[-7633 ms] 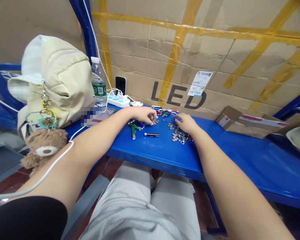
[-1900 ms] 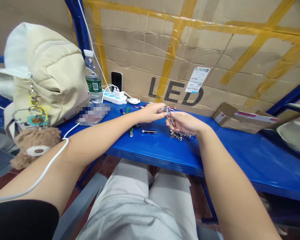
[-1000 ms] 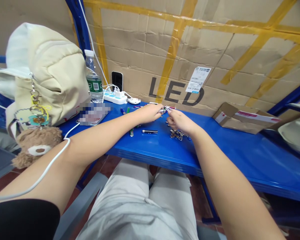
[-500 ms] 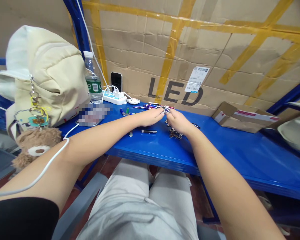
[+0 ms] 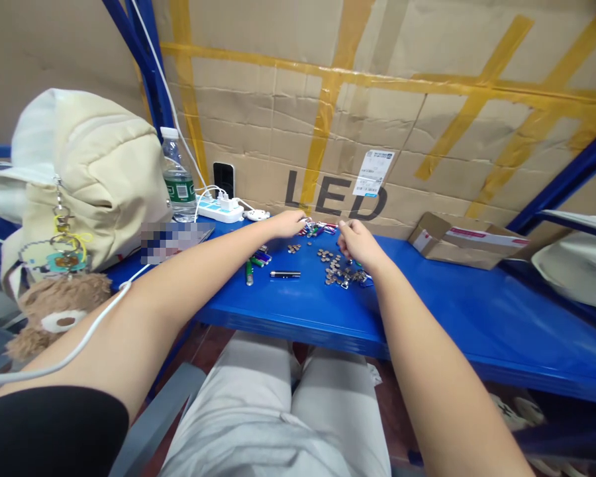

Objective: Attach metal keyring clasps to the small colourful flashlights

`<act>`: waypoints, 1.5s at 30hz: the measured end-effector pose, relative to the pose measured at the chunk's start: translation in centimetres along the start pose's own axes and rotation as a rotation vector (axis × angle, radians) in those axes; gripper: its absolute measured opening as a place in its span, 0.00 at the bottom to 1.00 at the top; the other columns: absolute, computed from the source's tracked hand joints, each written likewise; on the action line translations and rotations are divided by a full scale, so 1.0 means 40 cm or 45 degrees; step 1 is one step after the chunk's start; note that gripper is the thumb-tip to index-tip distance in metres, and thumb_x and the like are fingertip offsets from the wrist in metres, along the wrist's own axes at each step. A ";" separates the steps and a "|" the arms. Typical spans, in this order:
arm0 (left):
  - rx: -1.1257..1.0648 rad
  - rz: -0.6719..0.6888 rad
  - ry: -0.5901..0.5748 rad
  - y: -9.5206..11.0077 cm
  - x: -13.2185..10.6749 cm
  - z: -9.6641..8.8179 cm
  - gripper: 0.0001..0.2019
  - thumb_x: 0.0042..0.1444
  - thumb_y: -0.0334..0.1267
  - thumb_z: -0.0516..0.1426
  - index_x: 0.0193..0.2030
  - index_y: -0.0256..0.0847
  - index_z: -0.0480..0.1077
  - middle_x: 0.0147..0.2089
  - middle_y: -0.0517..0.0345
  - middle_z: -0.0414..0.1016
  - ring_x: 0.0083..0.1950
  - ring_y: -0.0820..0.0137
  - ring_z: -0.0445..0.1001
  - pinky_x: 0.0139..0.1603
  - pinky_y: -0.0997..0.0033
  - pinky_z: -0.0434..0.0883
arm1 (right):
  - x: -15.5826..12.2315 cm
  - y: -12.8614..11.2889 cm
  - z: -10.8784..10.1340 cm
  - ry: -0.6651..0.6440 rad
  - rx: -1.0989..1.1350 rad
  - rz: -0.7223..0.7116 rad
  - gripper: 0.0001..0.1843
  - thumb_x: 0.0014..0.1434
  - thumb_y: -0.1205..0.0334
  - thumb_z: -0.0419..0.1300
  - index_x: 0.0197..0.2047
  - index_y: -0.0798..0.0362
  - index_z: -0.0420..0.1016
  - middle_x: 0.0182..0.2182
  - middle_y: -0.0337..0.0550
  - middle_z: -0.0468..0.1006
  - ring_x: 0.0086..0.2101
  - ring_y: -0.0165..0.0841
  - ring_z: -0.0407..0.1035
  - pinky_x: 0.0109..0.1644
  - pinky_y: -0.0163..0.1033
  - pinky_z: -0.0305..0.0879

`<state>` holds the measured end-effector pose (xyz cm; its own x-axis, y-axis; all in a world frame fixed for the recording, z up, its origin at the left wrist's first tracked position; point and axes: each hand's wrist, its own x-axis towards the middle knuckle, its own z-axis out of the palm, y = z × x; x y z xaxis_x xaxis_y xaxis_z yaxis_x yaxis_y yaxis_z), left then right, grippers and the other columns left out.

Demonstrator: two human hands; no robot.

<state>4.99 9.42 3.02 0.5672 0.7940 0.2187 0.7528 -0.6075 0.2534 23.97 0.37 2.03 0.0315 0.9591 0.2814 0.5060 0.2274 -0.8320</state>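
Note:
My left hand point(image 5: 289, 224) reaches over the blue table to a pile of small coloured metal tubes point(image 5: 322, 229). Its fingers are closed at the pile's left end, and what they hold is hard to make out. Curled in a loose pinch, my right hand point(image 5: 358, 244) is above the right side of the small round metal pieces point(image 5: 334, 270). Anything in its fingers is hidden. A black pen-like tube point(image 5: 285, 273) lies in front, between my arms. Green, blue and purple tubes point(image 5: 261, 257) lie beside my left forearm. Several shiny clips point(image 5: 365, 281) are below my right hand.
On the left stand a cream backpack point(image 5: 94, 179) with a bear charm point(image 5: 62, 311), a water bottle point(image 5: 179, 189) and a power strip point(image 5: 221, 211). A phone point(image 5: 223, 180) leans on the cardboard point(image 5: 258, 112). An open carton point(image 5: 469, 245) is at right. A white cable point(image 5: 94, 334) crosses my left arm.
My hands were together at the back of the table and have moved apart, right hand rightward. More of the round pieces and coloured tubes now show. The camera view has shifted slightly.

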 end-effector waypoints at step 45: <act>-0.182 0.226 -0.272 0.057 -0.151 -0.029 0.14 0.52 0.45 0.59 0.43 0.42 0.76 0.38 0.59 0.78 0.37 0.70 0.73 0.37 0.75 0.65 | -0.008 0.021 0.004 -0.399 -0.731 -0.045 0.04 0.49 0.63 0.63 0.24 0.51 0.76 0.28 0.45 0.79 0.31 0.36 0.71 0.37 0.39 0.64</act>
<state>2.88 3.20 3.36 0.7546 0.6522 0.0725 0.5893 -0.7220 0.3625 24.25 0.29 1.19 -0.2023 0.9762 0.0787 0.8848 0.2166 -0.4126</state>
